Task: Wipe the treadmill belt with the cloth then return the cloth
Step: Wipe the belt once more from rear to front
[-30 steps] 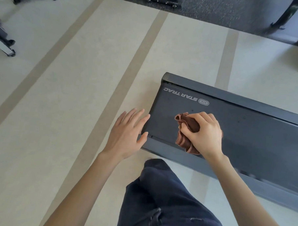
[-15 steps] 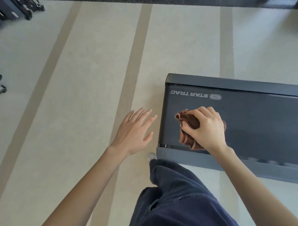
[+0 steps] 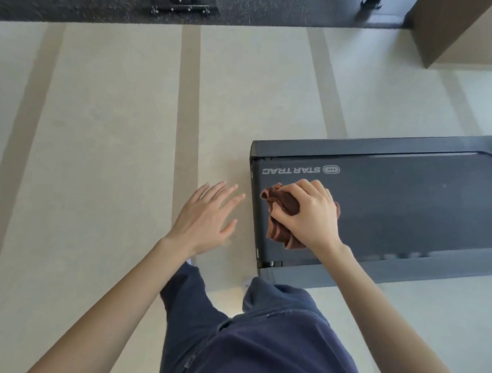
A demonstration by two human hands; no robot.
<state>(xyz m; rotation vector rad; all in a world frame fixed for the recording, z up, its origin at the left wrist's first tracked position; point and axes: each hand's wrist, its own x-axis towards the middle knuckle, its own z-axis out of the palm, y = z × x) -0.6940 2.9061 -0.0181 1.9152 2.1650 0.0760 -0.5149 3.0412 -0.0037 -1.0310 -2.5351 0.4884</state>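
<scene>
We look down on a pale floor (image 3: pixel 115 124) crossed by darker stripes, which fills most of the view. Along its far edge we see a dark speckled mat (image 3: pixel 78 4) with a metal foot of some equipment (image 3: pixel 182 8) standing on it, and a brown block (image 3: pixel 457 29) in the far right corner. The end of a grey treadmill (image 3: pixel 353 146) reaches in from the right, and its dark belt (image 3: pixel 407 207) runs between the two side rails. Below it we see the person's dark blue trousers (image 3: pixel 274 342), close against the near rail. The right hand (image 3: pixel 308 214) rests on the belt near its end, fingers curled over a bunched brown cloth (image 3: pixel 280 204) and gripping it against the surface. The left hand (image 3: pixel 207 215) hovers above the floor just beside the treadmill's end, fingers straight and spread, holding nothing. Just beyond the cloth we read the white STAR TRAC lettering (image 3: pixel 292 170) upside down on the belt.
</scene>
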